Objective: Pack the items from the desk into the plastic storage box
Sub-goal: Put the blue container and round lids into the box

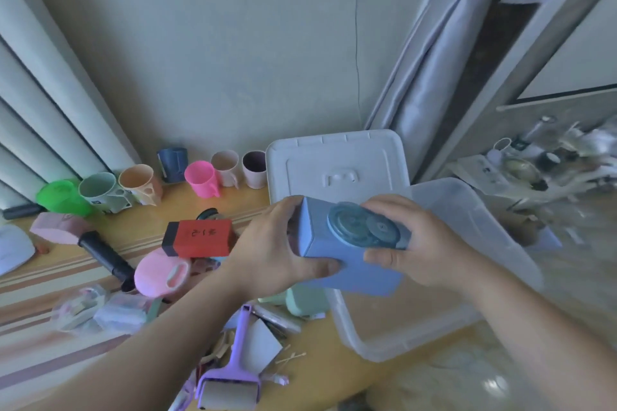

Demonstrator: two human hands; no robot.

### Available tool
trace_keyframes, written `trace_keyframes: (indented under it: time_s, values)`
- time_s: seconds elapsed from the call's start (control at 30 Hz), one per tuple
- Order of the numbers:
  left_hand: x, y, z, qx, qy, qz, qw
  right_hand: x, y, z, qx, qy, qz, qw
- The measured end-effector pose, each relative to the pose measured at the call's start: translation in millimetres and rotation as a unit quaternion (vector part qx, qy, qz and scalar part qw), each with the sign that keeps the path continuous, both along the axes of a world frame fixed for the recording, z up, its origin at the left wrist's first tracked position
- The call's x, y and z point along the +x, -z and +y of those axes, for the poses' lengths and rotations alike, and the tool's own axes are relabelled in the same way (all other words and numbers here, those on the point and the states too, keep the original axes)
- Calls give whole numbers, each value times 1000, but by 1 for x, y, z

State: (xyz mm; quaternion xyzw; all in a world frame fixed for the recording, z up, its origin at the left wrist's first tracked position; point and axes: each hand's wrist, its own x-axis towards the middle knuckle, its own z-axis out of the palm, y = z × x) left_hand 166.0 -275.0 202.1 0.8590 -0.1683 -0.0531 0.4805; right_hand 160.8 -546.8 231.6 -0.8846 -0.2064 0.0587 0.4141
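Observation:
A blue box (337, 253) with a round blue-green device (364, 227) on top is held in the air over the left rim of the clear plastic storage box (467, 210). My left hand (277, 250) grips the box's left end, thumb along its lower edge. My right hand (424, 243) grips its right end and the device. The storage box stands at the desk's right edge and its inside looks empty. Its white lid (337, 167) leans behind it.
A row of coloured cups (200, 177) lines the wall. On the desk lie a red box (200, 237), a pink round case (160, 274), a black-handled tool (103, 253), a purple lint roller (230, 387), a mint object (307, 300) and small packets (100, 307).

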Motion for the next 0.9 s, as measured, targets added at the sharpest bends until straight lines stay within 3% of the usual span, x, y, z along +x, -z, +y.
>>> trace_keyframes:
  time_s: [0.13, 0.23, 0.37, 0.47, 0.57, 0.73, 0.9]
  values:
    - [24, 6, -44, 12, -84, 51, 995, 31, 18, -72, -1, 35, -3, 999]
    - [38, 9, -63, 35, -187, 46, 981, 51, 47, -131, -74, 33, 18, 997]
    - [46, 13, -77, 56, -262, 45, 962, 60, 125, -160, -226, -91, 174, 954]
    - [41, 16, -90, 101, -265, 43, 958, 56, 189, -133, -320, -222, 220, 894]
    - [32, 21, -107, 150, -263, 45, 952, 54, 233, -92, -377, -284, 204, 858]
    - [17, 38, -130, 212, -259, 49, 941, 47, 280, -72, -393, -288, 200, 850]
    - [11, 50, -143, 252, -222, 67, 939, 48, 288, -92, -348, -284, 290, 845]
